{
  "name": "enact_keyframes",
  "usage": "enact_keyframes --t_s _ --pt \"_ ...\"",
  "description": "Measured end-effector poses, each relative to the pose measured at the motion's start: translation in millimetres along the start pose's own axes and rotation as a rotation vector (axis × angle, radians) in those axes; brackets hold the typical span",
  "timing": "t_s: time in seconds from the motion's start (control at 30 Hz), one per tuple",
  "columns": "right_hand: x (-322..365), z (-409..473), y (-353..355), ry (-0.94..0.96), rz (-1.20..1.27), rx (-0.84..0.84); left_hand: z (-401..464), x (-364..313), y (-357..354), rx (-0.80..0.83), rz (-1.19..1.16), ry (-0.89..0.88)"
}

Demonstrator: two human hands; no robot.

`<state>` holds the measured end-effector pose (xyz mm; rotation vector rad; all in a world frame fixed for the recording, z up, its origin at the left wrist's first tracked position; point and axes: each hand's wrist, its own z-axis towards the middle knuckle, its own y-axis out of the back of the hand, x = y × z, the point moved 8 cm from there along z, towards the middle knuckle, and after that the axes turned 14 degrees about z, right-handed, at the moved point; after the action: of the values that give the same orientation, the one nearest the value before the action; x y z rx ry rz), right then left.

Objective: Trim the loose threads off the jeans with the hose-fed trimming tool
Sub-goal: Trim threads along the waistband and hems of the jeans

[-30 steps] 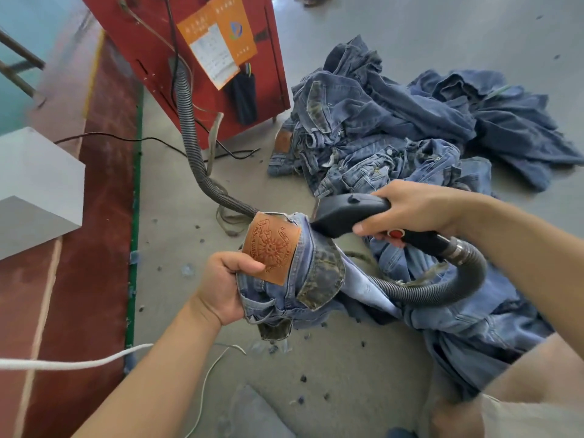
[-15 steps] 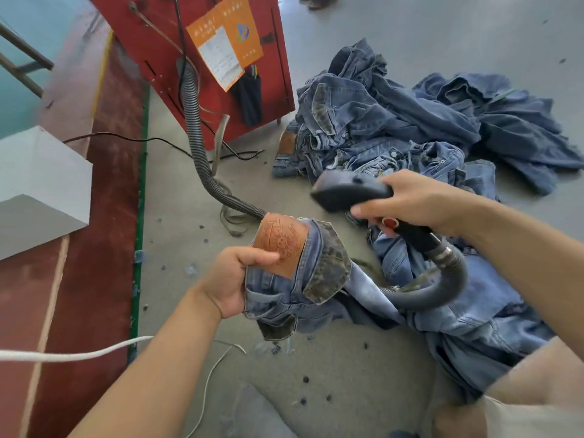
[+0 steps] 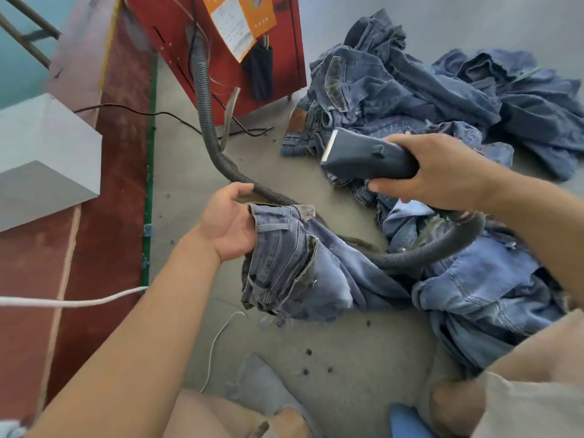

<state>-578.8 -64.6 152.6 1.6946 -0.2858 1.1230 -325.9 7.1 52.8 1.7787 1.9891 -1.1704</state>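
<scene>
My left hand (image 3: 229,221) grips the waistband of a blue pair of jeans (image 3: 297,267), which hangs down onto the concrete floor with the belt loops facing me. My right hand (image 3: 439,172) holds the dark trimming tool (image 3: 363,158) by its handle, lifted above and to the right of the waistband, its flat cutting head pointing left and clear of the fabric. The grey ribbed hose (image 3: 205,99) runs from the tool's rear, loops under my right wrist, passes behind the jeans and climbs to the red machine (image 3: 221,55).
A heap of blue jeans (image 3: 426,86) lies at the back right, and more jeans (image 3: 483,295) are spread under my right arm. A grey box (image 3: 44,156) sits at left on a red-brown strip. Cables cross the floor. My knees are at the bottom edge.
The jeans dropped and turned, so the brown leather patch no longer shows. My right hand lifted the tool up and away from the waistband. My left hand shifted its grip on the waistband's edge.
</scene>
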Motion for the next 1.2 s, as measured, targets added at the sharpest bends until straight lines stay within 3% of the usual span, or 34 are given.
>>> enact_keyframes --t_s 0.13,0.27,0.4,0.5,0.6,0.73,0.87,0.97,1.2 --pt "-15.3 -6.6 -28.1 -0.071 -0.095 0.245 -1.1 -9.9 1.6 0.002 -0.076 -0.076" --pt "-15.4 -10.6 -60.8 -0.063 -0.113 0.320 -3.1 -13.8 -11.7 0.086 -0.071 -0.084" --pt "1.0 -4.7 -81.8 -0.006 -0.111 0.275 -2.7 -18.5 -32.0 0.168 -0.015 -0.106" --pt "11.3 0.3 -70.9 0.006 0.009 0.100 -4.4 -21.0 -36.5 0.200 0.042 -0.093" --pt "0.0 5.0 -42.2 -0.112 0.150 -0.087 -9.3 -18.2 -42.0 0.243 0.145 -0.053" --pt "-30.1 -2.4 -40.4 -0.345 0.350 -0.152 -8.8 -17.7 -58.3 0.276 0.117 -0.066" --pt "-47.3 -17.3 -65.9 -0.477 0.513 -0.251 0.4 -28.1 -71.9 0.143 -0.149 -0.172" --pt "-55.5 -23.9 -71.6 -0.549 0.580 -0.316 7.1 -32.1 -76.6 0.037 -0.219 -0.225" --pt "-54.8 -23.0 -56.4 -0.524 0.637 -0.277 11.3 -30.7 -55.4 -0.201 0.099 -0.246"
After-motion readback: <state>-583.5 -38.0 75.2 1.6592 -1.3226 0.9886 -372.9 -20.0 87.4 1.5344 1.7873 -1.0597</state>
